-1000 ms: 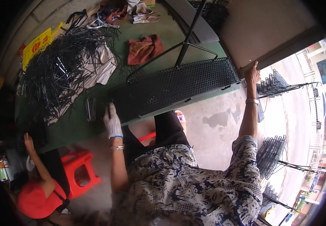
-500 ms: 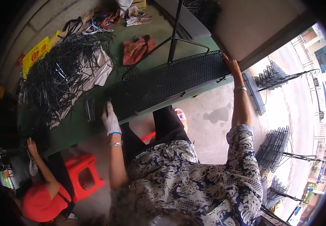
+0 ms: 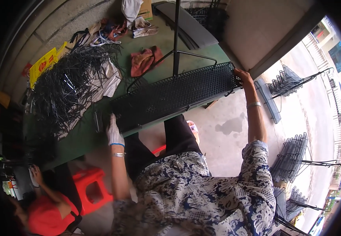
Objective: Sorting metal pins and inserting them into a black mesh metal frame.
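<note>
A long black mesh rack panel (image 3: 178, 92) lies tilted along the near edge of the green table (image 3: 74, 143), with small wire hooks on its near side. My left hand (image 3: 115, 133), in a white glove, grips its left end. At the other end, my bare right hand (image 3: 244, 78) is closed around the corner, fingers over the edge. Behind the panel rises a black metal pole (image 3: 176, 35) with bent wire legs; where it meets the panel is hard to make out. Near my left hand lies a small bundle of thin dark strips (image 3: 98, 121).
A heap of black ties (image 3: 66, 88) covers the table's left part, beside a reddish cloth (image 3: 145, 61). Grey sheets (image 3: 190, 29) lie at the back. A co-worker in a red top (image 3: 54, 214) is at lower left, near a red stool (image 3: 91, 190). Wire racks (image 3: 290, 157) stand to the right.
The whole view has shifted slightly, and both my hands stay at the panel's ends. My right hand's fingers have curled further around its corner. The co-worker's hands have moved closer together.
</note>
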{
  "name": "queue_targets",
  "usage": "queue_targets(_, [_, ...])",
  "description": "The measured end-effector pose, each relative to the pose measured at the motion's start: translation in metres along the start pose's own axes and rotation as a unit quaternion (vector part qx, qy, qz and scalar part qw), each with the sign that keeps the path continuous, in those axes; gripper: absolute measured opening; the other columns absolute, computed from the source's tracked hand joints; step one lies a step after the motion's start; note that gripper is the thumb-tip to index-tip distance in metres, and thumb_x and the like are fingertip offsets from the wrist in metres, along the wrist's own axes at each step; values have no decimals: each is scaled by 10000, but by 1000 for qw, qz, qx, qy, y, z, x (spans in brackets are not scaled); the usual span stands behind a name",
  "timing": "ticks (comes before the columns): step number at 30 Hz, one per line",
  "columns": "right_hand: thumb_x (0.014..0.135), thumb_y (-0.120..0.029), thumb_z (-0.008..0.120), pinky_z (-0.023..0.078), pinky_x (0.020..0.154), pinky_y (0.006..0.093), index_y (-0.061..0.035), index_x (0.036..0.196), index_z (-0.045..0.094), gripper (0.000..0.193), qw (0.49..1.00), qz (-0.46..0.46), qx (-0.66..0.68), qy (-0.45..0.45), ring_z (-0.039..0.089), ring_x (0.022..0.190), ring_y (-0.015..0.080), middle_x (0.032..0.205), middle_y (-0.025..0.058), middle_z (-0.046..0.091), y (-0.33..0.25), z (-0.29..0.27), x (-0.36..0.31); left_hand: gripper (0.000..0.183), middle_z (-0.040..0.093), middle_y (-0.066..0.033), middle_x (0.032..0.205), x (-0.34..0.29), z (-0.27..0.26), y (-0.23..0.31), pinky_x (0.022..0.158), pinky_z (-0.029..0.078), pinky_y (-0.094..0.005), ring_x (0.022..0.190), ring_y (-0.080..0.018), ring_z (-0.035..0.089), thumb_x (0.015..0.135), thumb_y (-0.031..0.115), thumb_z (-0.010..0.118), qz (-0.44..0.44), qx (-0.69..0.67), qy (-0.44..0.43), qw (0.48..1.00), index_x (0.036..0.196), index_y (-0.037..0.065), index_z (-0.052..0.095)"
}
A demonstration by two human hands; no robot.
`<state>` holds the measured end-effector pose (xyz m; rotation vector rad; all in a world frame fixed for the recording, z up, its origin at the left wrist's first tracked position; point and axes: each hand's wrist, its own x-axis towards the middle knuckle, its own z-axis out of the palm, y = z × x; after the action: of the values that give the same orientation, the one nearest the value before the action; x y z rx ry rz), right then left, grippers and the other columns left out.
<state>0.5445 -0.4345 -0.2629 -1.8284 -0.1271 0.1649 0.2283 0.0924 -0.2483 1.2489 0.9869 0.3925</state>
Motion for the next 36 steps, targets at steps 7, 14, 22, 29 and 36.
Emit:
queue_targets(7, [887,-294,605,458,761,248,-2,1092,670,363,1000,0,23,15,618,896,113,962,19,691,17,-5,27,778,398,-94,1459,36,-9,-9,1117,208,-367,1354,-206,313,829,546,623,-40,-72,-69,994,1366,11,448])
queue_targets(14, [885,-394,587,436,883,289,-16,1161,637,471,969,-123,-215,-1,589,1038,165,1111,45,663,32,-11,33,788,443,-103,1422,32,3,1,1084,260,-339,1298,-206,384,825,557,629,-26,-13,-24,999,1345,-12,467])
queue_targets(22, [879,-565,559,354,983,265,16,1247,566,688,979,120,-166,12,519,1112,166,1161,63,617,8,-6,38,737,526,-106,1330,20,10,7,1022,325,-310,1190,-191,468,823,530,654,32,53,-8,998,1276,-39,531])
queue_targets(29, [899,-525,557,389,881,263,-25,1119,631,551,986,45,-157,18,536,962,135,1012,40,629,-5,12,27,664,589,-110,1245,7,2,2,993,353,-313,1132,-199,512,840,492,654,42,41,35,998,1220,-47,576])
queue_targets(36, [908,-510,548,354,628,268,-26,903,614,489,970,-23,-230,79,421,679,101,714,-24,486,-10,58,28,660,612,-132,1201,32,-31,-19,950,394,-328,1059,-214,548,871,520,599,105,47,52,992,1187,-59,587])
